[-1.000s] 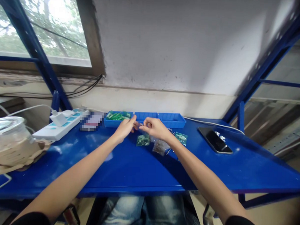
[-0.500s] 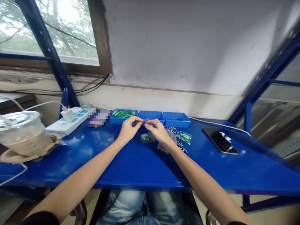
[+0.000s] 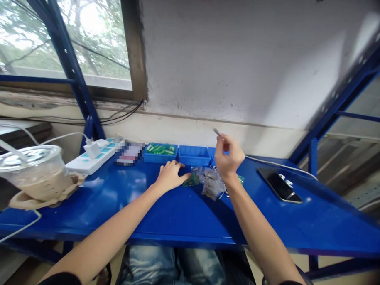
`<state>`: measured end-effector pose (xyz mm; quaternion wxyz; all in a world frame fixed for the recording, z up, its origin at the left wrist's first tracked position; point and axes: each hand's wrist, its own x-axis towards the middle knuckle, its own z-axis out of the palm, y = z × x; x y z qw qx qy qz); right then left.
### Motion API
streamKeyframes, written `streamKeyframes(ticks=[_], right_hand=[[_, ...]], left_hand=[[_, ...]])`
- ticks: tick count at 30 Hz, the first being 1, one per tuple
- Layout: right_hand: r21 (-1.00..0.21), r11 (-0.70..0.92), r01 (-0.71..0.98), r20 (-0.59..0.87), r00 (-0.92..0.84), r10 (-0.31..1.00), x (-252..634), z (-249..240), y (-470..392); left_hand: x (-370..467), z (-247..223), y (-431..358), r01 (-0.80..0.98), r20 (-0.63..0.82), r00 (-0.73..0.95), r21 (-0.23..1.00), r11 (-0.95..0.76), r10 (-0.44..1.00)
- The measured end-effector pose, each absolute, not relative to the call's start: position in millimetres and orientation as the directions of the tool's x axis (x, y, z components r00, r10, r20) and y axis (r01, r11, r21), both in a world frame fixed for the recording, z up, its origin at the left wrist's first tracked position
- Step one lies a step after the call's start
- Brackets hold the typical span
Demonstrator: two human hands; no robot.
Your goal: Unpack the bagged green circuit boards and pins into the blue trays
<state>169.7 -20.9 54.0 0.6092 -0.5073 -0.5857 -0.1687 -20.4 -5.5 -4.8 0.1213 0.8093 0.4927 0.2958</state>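
Note:
My right hand (image 3: 229, 157) is raised above the table in front of the wall, its fingertips pinched on a small thin grey piece (image 3: 216, 131) that points up and left. That piece is too small to name more closely. Lower and to the left, my left hand (image 3: 170, 175) has its thumb and fingers apart, with the thumb beside a green packet (image 3: 191, 180). To the right of that packet lie clear plastic bags (image 3: 211, 188) with small brownish contents. Loose metal pieces and a second green packet (image 3: 241, 180) are partly hidden behind my right wrist.
Along the back stand blue bins: one holds green packets (image 3: 160, 149), and the middle bin (image 3: 194, 161) is beside it. A third is mostly covered by my right hand. A phone (image 3: 278, 185) lies right; a power strip (image 3: 94, 158) and a drink cup (image 3: 39, 176) stand left.
My hands were together near the bins and have parted. The right went up and right with the small grey piece; the left moved down towards the green packet and opened.

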Motion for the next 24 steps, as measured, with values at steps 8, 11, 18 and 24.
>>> streamKeyframes(ticks=[8, 11, 18, 24], right_hand=[[-0.282, 0.264, 0.922, 0.619, -0.035, 0.785, 174.3, 32.7, -7.9], [-0.504, 0.228, 0.833, 0.467, 0.041, 0.883, 167.4, 29.4, -18.9], [-1.0, 0.004, 0.016, 0.002, -0.1, 0.995, 149.2, 20.4, -17.6], [-0.948, 0.318, 0.03, 0.319, 0.156, 0.935, 141.1, 20.3, -22.5]], left_hand=[[-17.0, -9.7, -1.5, 0.662, 0.226, 0.402, 0.598, -0.452, 0.888], [-14.6, -5.6, -1.4, 0.476, 0.341, 0.389, 0.721, -0.504, 0.856], [-12.3, 7.6, -12.4, 0.307, 0.682, 0.353, 0.562, -0.768, 0.641], [-14.4, 6.8, -11.5, 0.43, 0.683, 0.264, 0.548, -0.717, 0.681]])
